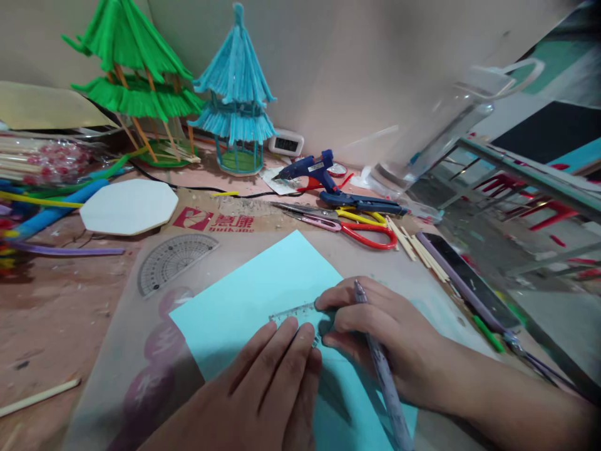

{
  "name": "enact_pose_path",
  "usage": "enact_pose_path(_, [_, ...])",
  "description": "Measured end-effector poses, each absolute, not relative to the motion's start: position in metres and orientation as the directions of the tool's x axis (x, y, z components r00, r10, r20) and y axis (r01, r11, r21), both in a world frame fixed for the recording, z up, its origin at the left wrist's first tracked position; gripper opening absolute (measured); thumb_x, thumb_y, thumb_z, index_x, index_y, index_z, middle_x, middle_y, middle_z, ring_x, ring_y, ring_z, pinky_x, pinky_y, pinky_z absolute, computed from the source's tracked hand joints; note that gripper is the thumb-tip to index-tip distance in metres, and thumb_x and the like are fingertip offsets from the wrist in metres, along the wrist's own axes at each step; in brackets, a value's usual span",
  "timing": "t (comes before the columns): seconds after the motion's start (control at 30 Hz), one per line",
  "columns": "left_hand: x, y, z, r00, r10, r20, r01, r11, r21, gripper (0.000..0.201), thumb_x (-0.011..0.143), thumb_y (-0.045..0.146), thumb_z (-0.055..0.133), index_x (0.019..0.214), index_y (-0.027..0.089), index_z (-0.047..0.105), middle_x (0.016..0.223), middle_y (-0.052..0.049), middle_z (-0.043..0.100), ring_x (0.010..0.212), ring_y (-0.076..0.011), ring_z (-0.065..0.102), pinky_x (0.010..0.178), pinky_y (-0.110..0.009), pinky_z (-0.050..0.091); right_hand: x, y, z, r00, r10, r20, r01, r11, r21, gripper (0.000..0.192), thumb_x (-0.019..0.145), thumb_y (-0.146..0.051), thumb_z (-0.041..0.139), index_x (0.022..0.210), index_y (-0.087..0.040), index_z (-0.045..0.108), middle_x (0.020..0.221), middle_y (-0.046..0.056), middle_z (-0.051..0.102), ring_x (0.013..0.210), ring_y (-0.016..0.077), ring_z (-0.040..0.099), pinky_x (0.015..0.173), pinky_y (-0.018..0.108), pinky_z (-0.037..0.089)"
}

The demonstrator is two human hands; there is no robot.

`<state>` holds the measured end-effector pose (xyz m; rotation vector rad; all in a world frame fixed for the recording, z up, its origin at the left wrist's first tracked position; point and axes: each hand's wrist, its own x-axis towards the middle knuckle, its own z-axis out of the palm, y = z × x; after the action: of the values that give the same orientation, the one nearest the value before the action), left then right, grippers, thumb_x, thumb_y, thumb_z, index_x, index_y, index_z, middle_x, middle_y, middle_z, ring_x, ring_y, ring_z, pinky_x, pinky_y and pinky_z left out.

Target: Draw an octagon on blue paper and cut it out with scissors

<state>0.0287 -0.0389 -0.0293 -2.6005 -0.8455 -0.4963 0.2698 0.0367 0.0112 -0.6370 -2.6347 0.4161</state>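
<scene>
Both hands work on the table: left hand (267,382) lies flat, fingers pressing a clear ruler (295,311) onto light blue paper (263,294); right hand (375,338) grips a pen (382,369) at the ruler's edge.

Left hand (270,382): enters from the lower edge, palm down, fingers (286,341) extended and held close together, tips pressing flat on the surface. Right hand (375,335): enters from the lower right on a bare forearm, curled in a writing grip, thumb and forefinger pinched low, knuckles up. The two hands lie just beside each other, fingertips nearly meeting.
</scene>
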Motion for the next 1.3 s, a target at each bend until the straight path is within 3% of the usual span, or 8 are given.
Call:
enact_pose_path(0.13, [0.0312,-0.0409,-0.0327,0.730,0.519,0.445,0.642,-0.744,-0.186,0.040,0.100,0.041,0.051,0.128,0.012,0.055,0.133,-0.011,0.066,0.128,-0.0285,0.055,0.116,-0.044,0.026,0.2703,0.0365,0.0105,-0.816,0.485,0.316,0.360,0.852,-0.379,0.012,0.095,-0.014,0.060,0.102,-0.020,0.052,0.110,0.009,0.066,0.094,0.0202,0.058,0.085,0.035,0.048])
enact_pose_path(1.3, [0.0308,-0.0399,-0.0335,0.742,0.508,0.438,0.629,-0.753,-0.193,0.041,0.102,0.041,0.046,0.127,0.011,0.056,0.136,-0.012,0.063,0.128,-0.0286,0.054,0.119,-0.045,0.019,0.2713,0.0375,0.0087,-0.803,0.521,0.290,0.393,0.827,-0.402,0.013,0.095,-0.011,0.059,0.102,-0.020,0.053,0.116,0.008,0.065,0.100,0.0192,0.058,0.090,0.035,0.047])
